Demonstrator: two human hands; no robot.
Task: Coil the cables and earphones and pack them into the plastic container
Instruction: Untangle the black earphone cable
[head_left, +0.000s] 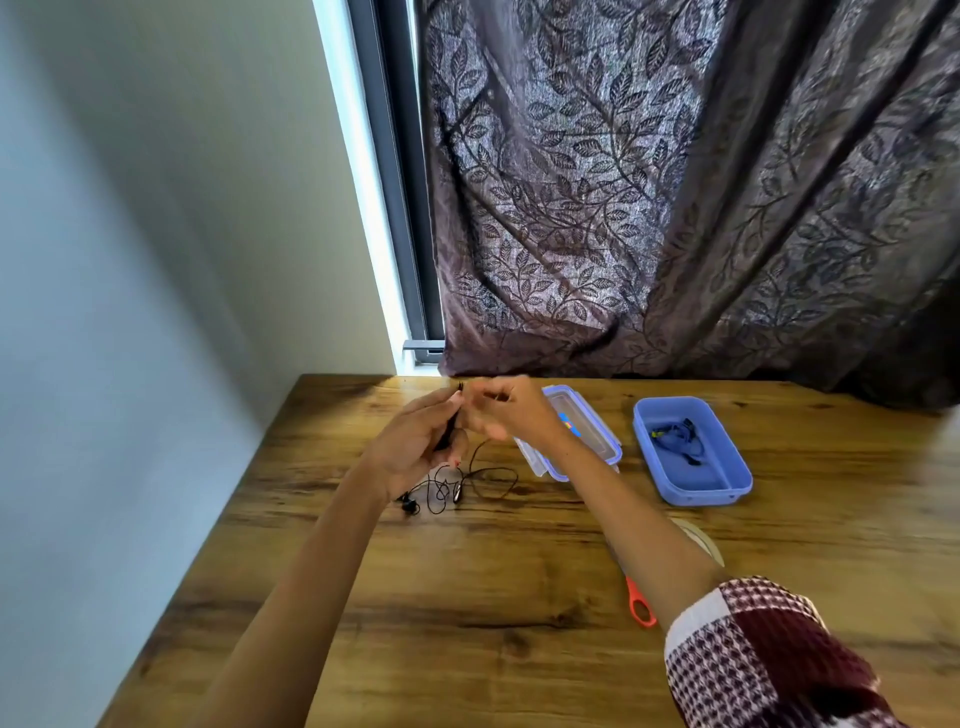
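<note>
Black earphones (457, 486) lie in a loose tangle on the wooden table (467, 597), with the earbuds at the left end. One end of their cable rises into my hands. My left hand (415, 447) is closed around the black cable near its plug. Just to the right, my right hand (506, 410) pinches the same cable, blurred. The blue plastic container (727, 480) stands open at the right, apart from both hands, with a coiled dark cable (675, 439) inside.
The container's clear lid (597, 441) with blue clips lies between my right wrist and the container. Orange-handled scissors (640, 605) and a tape roll (701, 540) sit partly hidden under my right forearm. A wall runs along the table's left edge; a curtain hangs behind.
</note>
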